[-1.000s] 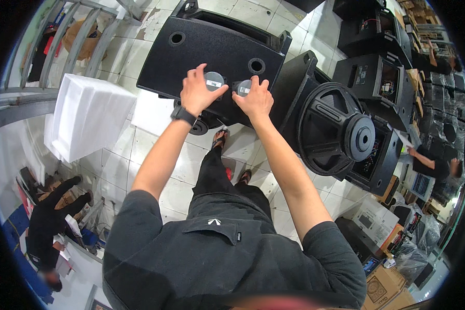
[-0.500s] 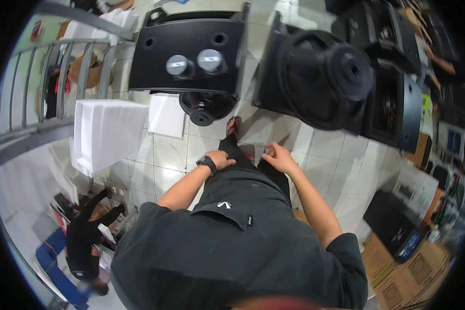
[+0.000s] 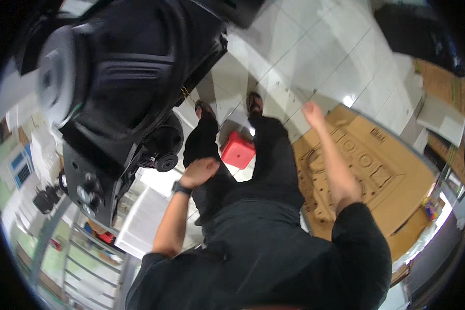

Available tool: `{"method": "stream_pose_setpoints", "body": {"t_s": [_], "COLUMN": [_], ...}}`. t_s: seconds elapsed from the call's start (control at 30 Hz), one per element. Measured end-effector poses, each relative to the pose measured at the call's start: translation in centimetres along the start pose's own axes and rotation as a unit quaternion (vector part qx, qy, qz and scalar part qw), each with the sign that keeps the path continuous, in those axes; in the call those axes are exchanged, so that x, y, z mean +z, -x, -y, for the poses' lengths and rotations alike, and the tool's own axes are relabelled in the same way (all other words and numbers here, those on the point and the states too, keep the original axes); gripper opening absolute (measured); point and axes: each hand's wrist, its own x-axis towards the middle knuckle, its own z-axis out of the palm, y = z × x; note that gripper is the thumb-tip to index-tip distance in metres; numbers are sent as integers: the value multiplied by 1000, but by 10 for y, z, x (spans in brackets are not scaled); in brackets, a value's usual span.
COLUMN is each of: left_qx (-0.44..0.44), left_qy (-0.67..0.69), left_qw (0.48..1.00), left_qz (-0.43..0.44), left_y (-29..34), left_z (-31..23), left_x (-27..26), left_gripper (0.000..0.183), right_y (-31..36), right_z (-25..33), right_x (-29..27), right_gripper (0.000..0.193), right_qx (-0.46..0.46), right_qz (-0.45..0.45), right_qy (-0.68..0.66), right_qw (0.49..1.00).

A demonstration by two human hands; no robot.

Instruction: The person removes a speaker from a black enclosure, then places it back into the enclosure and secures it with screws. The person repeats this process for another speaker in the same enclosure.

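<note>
My left hand point(image 3: 200, 173), with a dark watch at its wrist, hangs by my left thigh, its fingers curled in with nothing visible in them. My right hand point(image 3: 313, 114) reaches out ahead on the right, above the floor and the far edge of a large brown carton point(image 3: 392, 194). Motion blurs its fingers, so their shape is unclear. A large black loudspeaker driver point(image 3: 57, 77) fills the upper left, beyond my left hand. Nearer that hand is a smaller black speaker driver point(image 3: 165, 162). Between my legs on the floor is a red plastic stool point(image 3: 238, 151).
White foam blocks point(image 3: 149, 219) lie at the lower left beside a grey metal railing point(image 3: 95, 258). A black panel with silver round parts point(image 3: 90, 188) stands close to the foam. Pale floor tiles point(image 3: 320, 57) extend ahead. More cardboard point(image 3: 442, 85) is at the right.
My view has turned right, so the speakers now sit to the left and the carton and stool show. Both hands have moved apart, the right farther forward. My feet are in a new stance.
</note>
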Motion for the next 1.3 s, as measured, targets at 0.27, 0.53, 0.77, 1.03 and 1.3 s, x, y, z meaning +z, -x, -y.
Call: {"method": "stream_pose_setpoints", "body": {"t_s": [0.27, 0.53, 0.77, 1.03, 1.3], "left_qx": [-215, -201, -214, -209, -184], "left_qy": [-69, -98, -50, -18, 13], "left_qw": [973, 942, 944, 952, 966], "left_qz": [36, 250, 246, 222, 180], "left_y": [-340, -456, -497, -512, -541], "left_z": [208, 301, 308, 297, 284], "left_x": [173, 263, 276, 299, 266], "left_gripper": [55, 63, 59, 54, 49], "right_y": [-167, -285, -277, -270, -270], "right_z": [-7, 141, 257, 262, 266], "right_x": [214, 213, 213, 209, 213], "right_gripper": [46, 76, 76, 56, 49], "right_qx": [-4, -316, -659, -625, -652], "right_qz": [121, 109, -125, -170, -171], "right_qy": [-15, -152, -175, -193, -186], "right_qw": [992, 930, 721, 737, 715]}}
